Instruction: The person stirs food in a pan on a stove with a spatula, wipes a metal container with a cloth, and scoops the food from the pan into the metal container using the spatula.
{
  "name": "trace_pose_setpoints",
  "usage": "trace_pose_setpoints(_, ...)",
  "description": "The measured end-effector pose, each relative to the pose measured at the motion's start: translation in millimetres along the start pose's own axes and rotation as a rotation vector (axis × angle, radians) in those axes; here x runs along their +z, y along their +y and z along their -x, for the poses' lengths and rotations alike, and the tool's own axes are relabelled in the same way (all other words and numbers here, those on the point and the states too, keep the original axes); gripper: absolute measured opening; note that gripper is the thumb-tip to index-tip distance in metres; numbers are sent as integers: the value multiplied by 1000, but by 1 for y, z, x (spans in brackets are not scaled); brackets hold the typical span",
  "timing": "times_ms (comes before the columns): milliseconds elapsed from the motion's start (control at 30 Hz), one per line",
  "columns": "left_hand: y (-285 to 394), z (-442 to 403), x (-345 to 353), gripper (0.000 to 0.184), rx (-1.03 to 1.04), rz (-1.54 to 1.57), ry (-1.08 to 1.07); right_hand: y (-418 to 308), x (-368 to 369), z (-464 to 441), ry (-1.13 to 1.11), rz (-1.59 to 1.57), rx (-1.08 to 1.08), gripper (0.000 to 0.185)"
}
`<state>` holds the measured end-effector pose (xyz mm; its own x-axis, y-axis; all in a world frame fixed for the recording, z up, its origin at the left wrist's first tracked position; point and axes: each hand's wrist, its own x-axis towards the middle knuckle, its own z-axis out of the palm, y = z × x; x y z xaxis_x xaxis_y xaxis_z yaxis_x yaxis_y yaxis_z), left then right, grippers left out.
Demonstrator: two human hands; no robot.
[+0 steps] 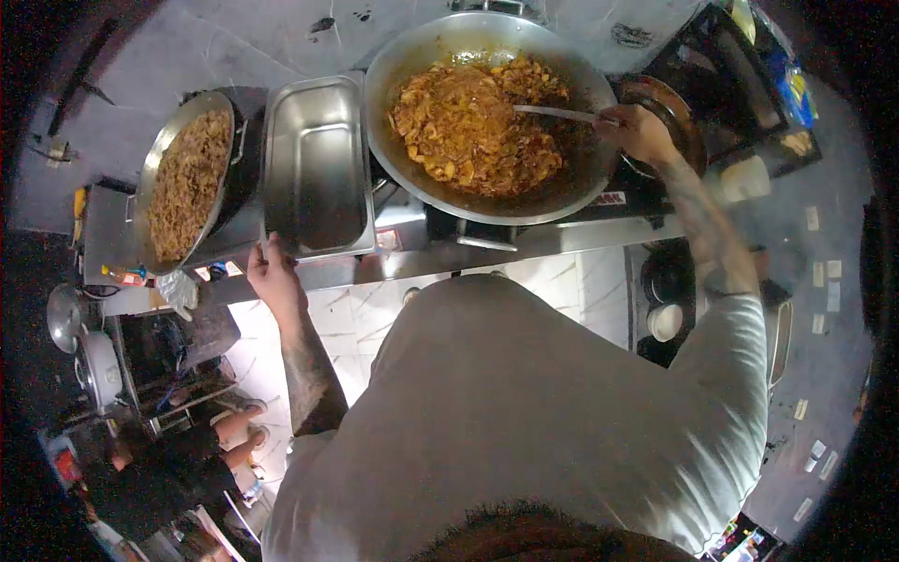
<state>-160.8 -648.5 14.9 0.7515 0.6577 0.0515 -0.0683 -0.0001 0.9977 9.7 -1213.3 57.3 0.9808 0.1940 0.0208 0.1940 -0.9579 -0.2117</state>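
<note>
Upper left of centre, the steel pan (323, 167) should prove light, stiff and slick, best gripped by its rim; the left hand (274, 273) pinches its lower-left corner; the right hand's (641, 134) fingers wrap a utensil (557, 112), upper right.

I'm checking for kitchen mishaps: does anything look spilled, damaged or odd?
Dark patches stand out on the grey surface behind the large pan; whether stains or damage, I can't tell. I see no clear spill.

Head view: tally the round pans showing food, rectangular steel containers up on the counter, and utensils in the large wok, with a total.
Round pans showing food: 2 (large wok, left pan)
Rectangular steel container: 1
Utensil: 1
Total: 4
</note>
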Motion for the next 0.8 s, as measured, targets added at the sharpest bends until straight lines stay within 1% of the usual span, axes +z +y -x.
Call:
trace_pose_setpoints(33,1,1,-1,13,10,-78,-27,14,4,-1,15,9,-6,29)
trace_pose_setpoints(67,-2,1,-4,13,8,-78,-28,29,7,-2,31,17,-11,29)
trace_pose_setpoints(167,-6,-1,-8,13,-5,-68,-79,39,-2,3,70,-77,-10,27)
trace_pose_setpoints(233,-2,0,-8,13,11,-71,-130,4,-39,14,38,-151,-214,25)
trace_pose_setpoints(267,1,0,-6,13,10,-67,-132,1,-48,15,39,-148,-212,25)
trace_pose_setpoints(333,8,2,-4,12,-30,-96,-120,-5,-63,16,-43,-212,-85,24)
trace_pose_setpoints(367,9,2,-4,12,-28,-90,-122,-10,-72,16,-39,-207,-83,24)
trace_pose_setpoints(433,10,1,-6,11,-25,-134,-147,-28,-92,21,-96,-406,54,22)
trace_pose_setpoints(500,12,3,-4,10,-19,-112,-143,-27,-103,22,-53,-381,59,21)
trace_pose_setpoints(567,12,2,-5,11,-36,-180,-139,-30,-115,22,-10,-360,59,21)
trace_pose_setpoints(667,23,8,5,13,-1,-160,-95,-39,-133,27,-18,-455,108,22)
trace_pose_setpoints(733,18,2,3,14,-5,-144,-125,-39,-138,28,4,-334,152,24)
trace_pose_setpoints(800,16,2,-1,15,-19,-136,-151,-35,-134,32,-3,-350,132,25)
